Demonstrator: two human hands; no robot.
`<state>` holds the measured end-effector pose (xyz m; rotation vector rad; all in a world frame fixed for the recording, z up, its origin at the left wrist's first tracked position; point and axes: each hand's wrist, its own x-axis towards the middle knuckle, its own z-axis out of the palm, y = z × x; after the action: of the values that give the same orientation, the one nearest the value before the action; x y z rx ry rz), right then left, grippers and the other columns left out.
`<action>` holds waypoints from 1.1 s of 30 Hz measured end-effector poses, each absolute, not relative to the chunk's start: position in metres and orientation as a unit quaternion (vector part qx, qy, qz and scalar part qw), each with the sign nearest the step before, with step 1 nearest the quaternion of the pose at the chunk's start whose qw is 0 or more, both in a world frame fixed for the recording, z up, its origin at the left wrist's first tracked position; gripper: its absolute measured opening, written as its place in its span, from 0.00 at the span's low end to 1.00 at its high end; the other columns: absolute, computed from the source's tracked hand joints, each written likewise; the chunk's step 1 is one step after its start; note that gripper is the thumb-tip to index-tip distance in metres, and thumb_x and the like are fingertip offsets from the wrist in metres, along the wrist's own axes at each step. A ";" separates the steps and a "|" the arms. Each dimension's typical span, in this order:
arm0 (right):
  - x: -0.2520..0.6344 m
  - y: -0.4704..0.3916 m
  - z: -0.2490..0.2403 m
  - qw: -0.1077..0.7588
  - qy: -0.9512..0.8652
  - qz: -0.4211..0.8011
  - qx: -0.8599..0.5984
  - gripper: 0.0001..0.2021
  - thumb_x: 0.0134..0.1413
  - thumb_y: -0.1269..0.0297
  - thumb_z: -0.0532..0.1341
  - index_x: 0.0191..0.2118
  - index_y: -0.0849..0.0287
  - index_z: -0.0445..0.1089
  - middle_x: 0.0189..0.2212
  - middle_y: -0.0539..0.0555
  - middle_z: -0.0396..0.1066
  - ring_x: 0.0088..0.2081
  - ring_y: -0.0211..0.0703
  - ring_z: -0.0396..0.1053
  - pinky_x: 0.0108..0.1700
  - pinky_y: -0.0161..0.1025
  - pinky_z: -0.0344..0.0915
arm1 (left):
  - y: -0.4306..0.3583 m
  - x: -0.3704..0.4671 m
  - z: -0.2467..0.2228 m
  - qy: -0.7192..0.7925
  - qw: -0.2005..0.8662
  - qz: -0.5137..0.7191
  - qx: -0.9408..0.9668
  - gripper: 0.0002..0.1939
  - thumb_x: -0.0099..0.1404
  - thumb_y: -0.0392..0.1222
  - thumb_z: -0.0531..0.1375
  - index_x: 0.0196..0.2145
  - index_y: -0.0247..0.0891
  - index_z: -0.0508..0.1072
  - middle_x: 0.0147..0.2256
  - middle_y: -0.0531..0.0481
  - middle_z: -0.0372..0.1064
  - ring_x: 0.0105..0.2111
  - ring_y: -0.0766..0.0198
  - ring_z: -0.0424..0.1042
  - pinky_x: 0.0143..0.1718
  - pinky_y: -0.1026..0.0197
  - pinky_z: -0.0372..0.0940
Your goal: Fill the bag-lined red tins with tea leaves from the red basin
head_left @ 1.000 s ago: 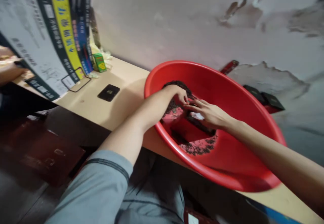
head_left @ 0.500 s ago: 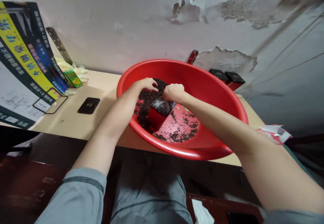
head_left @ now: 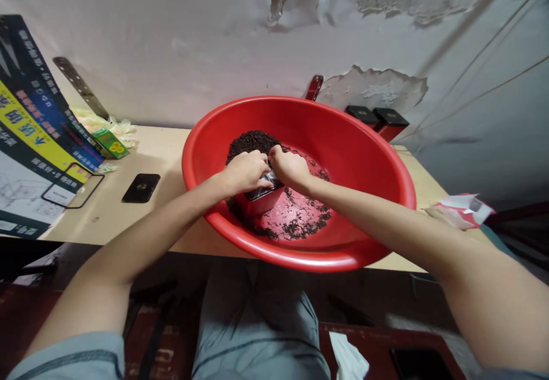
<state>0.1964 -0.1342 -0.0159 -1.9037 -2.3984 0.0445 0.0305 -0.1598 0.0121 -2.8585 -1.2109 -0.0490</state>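
Two containers are seen: a red basin (head_left: 364, 162) holding loose dark tea leaves (head_left: 251, 141), and inside it a small red box (head_left: 257, 202) whose foil liner (head_left: 265, 184) is pinched by left hand (head_left: 244, 171) and right hand (head_left: 289, 167).

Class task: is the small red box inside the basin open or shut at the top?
Open. The red box stands in the red basin with a shiny liner showing at its mouth, which both the left hand and right hand grip.
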 end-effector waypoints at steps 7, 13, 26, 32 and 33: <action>0.226 -0.142 -0.016 0.107 -0.891 -0.008 -0.441 0.15 0.71 0.60 0.52 0.43 0.61 0.74 0.45 0.63 0.74 0.42 0.47 0.71 0.40 0.38 0.62 | -0.166 0.032 0.018 -0.364 0.071 0.059 -0.927 0.30 0.66 0.59 0.65 0.54 0.29 0.77 0.55 0.32 0.67 0.53 0.44 0.64 0.51 0.50 0.61; 0.241 -0.138 -0.022 0.175 -0.933 0.048 -0.311 0.13 0.67 0.63 0.60 0.34 0.62 0.79 0.32 0.58 0.72 0.35 0.43 0.65 0.38 0.38 0.56 | -0.166 0.022 0.001 -0.372 0.037 -0.012 -0.927 0.26 0.68 0.57 0.64 0.55 0.36 0.75 0.48 0.38 0.70 0.48 0.50 0.66 0.47 0.54 0.62; 0.225 -0.139 0.002 0.029 -0.955 -0.005 -0.294 0.12 0.61 0.76 0.57 0.36 0.63 0.78 0.35 0.62 0.77 0.36 0.45 0.68 0.39 0.41 0.52 | -0.155 0.010 0.014 -0.320 -0.006 0.030 -0.947 0.16 0.70 0.54 0.62 0.45 0.41 0.82 0.48 0.46 0.77 0.48 0.52 0.67 0.45 0.53 0.59; 0.210 -0.115 0.029 -0.073 -0.921 0.155 -0.350 0.10 0.54 0.71 0.62 0.36 0.61 0.82 0.28 0.54 0.78 0.28 0.38 0.68 0.33 0.35 0.57 | -0.157 0.009 0.016 -0.324 -0.037 0.025 -0.945 0.16 0.74 0.51 0.58 0.48 0.43 0.82 0.54 0.47 0.75 0.49 0.54 0.68 0.49 0.53 0.59; 0.209 -0.110 0.030 -0.073 -0.913 0.168 -0.365 0.09 0.54 0.69 0.63 0.37 0.61 0.83 0.28 0.53 0.78 0.28 0.38 0.68 0.32 0.35 0.57 | -0.158 0.008 0.015 -0.324 -0.044 0.022 -0.945 0.16 0.74 0.50 0.58 0.49 0.42 0.81 0.54 0.47 0.75 0.48 0.54 0.69 0.50 0.53 0.60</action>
<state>0.2086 -0.1098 0.0302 -1.2022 -3.0104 0.5548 0.0085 -0.1579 0.0151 -3.0537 -1.0478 0.0708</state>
